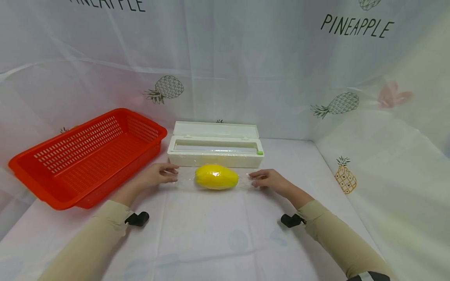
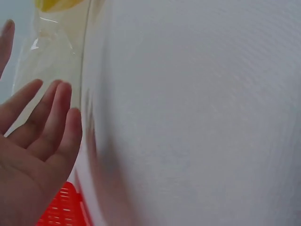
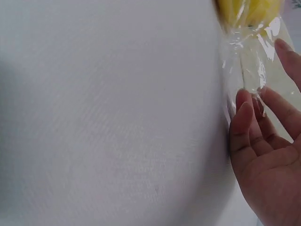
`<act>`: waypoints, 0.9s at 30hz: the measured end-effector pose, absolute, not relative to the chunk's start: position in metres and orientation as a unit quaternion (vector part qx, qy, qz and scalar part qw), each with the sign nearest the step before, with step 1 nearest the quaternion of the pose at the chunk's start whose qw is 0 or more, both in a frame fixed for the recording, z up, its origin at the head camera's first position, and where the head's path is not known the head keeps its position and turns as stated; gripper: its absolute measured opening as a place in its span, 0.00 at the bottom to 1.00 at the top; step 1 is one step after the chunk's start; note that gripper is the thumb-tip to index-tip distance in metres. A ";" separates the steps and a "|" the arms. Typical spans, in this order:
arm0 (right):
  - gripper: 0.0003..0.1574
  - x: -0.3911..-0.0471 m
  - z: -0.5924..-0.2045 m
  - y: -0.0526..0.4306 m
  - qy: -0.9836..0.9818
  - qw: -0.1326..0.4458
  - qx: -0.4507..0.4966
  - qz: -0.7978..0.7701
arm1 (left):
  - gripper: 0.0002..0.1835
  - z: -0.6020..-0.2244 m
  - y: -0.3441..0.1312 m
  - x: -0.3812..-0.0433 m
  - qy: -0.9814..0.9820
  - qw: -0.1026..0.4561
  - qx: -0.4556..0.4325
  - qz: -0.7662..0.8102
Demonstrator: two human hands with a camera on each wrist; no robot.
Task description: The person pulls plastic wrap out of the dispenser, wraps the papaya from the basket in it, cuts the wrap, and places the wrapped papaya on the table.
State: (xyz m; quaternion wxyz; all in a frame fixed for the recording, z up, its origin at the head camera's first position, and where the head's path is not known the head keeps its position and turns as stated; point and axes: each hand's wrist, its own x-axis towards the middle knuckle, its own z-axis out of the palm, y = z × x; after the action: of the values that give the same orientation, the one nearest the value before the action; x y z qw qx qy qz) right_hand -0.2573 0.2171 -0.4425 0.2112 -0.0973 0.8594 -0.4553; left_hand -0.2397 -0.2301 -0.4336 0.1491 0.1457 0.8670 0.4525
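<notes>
A yellow, oval fruit, papaya-like in shape (image 1: 216,176), lies on the white-covered table with clear plastic film (image 1: 185,180) around it. Loose film stretches out beyond both of its ends. To the left, my left hand (image 1: 159,174) has its fingers apart and relaxed, the tips by the film's left end. On the other side my right hand (image 1: 270,181) touches the film's right end with its fingertips; in the right wrist view the crinkled film (image 3: 254,66) lies against them and the thumb stands away. Behind the fruit is a white cling film dispenser (image 1: 216,159), its lid raised.
A red perforated plastic basket (image 1: 140,156) stands at the left, close beside my left forearm. A white curtain printed with pineapples (image 1: 225,78) hangs behind the table and along the right side. Dark wrist cameras (image 1: 138,219) sit at both cuffs.
</notes>
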 end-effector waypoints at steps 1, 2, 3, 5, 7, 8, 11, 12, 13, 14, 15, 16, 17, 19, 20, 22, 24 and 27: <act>0.28 -0.257 -0.442 0.218 0.854 0.207 -0.089 -0.469 | 0.30 -0.432 -0.231 -0.239 0.868 0.141 0.145 0.454; 0.28 -0.257 -0.443 0.220 0.848 0.202 -0.085 -0.483 | 0.30 -0.430 -0.231 -0.239 0.871 0.131 0.143 0.451; 0.28 -0.257 -0.443 0.221 0.842 0.197 -0.085 -0.495 | 0.30 -0.428 -0.231 -0.238 0.871 0.123 0.145 0.453; 0.28 -0.256 -0.442 0.224 0.832 0.191 -0.087 -0.514 | 0.30 -0.423 -0.229 -0.237 0.870 0.103 0.153 0.457; 0.28 -0.256 -0.441 0.226 0.826 0.186 -0.093 -0.523 | 0.30 -0.419 -0.225 -0.237 0.873 0.083 0.166 0.451; 0.28 -0.256 -0.440 0.227 0.827 0.182 -0.095 -0.524 | 0.30 -0.417 -0.223 -0.237 0.874 0.075 0.174 0.447; 0.27 -0.255 -0.437 0.225 0.842 0.156 -0.092 -0.509 | 0.30 -0.411 -0.212 -0.236 0.879 0.062 0.188 0.434; 0.27 -0.255 -0.435 0.224 0.848 0.143 -0.095 -0.502 | 0.30 -0.408 -0.207 -0.234 0.881 0.060 0.191 0.430; 0.27 -0.254 -0.433 0.221 0.852 0.127 -0.100 -0.497 | 0.30 -0.405 -0.201 -0.232 0.882 0.056 0.193 0.426; 0.26 -0.253 -0.430 0.218 0.855 0.109 -0.104 -0.496 | 0.30 -0.403 -0.196 -0.230 0.884 0.050 0.198 0.420; 0.26 -0.252 -0.427 0.214 0.857 0.090 -0.114 -0.494 | 0.29 -0.400 -0.190 -0.228 0.885 0.043 0.203 0.416; 0.25 -0.251 -0.424 0.209 0.857 0.072 -0.126 -0.495 | 0.29 -0.398 -0.184 -0.226 0.886 0.035 0.209 0.412; 0.25 -0.250 -0.422 0.204 0.857 0.056 -0.139 -0.493 | 0.29 -0.396 -0.178 -0.224 0.887 0.029 0.212 0.409; 0.24 -0.247 -0.417 0.194 0.851 0.031 -0.168 -0.497 | 0.28 -0.394 -0.167 -0.219 0.890 0.019 0.220 0.399; 0.23 -0.246 -0.415 0.189 0.846 0.024 -0.183 -0.500 | 0.28 -0.392 -0.161 -0.217 0.891 0.015 0.224 0.394; 0.22 -0.242 -0.413 0.179 0.833 0.019 -0.215 -0.510 | 0.28 -0.390 -0.151 -0.213 0.894 0.016 0.227 0.386; 0.21 -0.239 -0.412 0.169 0.816 0.028 -0.248 -0.521 | 0.27 -0.388 -0.142 -0.210 0.900 0.020 0.235 0.367; 0.21 -0.235 -0.411 0.155 0.801 0.055 -0.285 -0.523 | 0.26 -0.388 -0.131 -0.208 0.906 0.032 0.252 0.338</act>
State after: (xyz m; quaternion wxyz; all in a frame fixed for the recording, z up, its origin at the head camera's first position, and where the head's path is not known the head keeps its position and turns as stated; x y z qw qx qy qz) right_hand -0.2352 0.1545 -0.4114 0.0554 -0.2850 0.8011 -0.5234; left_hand -0.2077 -0.1313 -0.3880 0.0315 0.2515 0.9062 0.3385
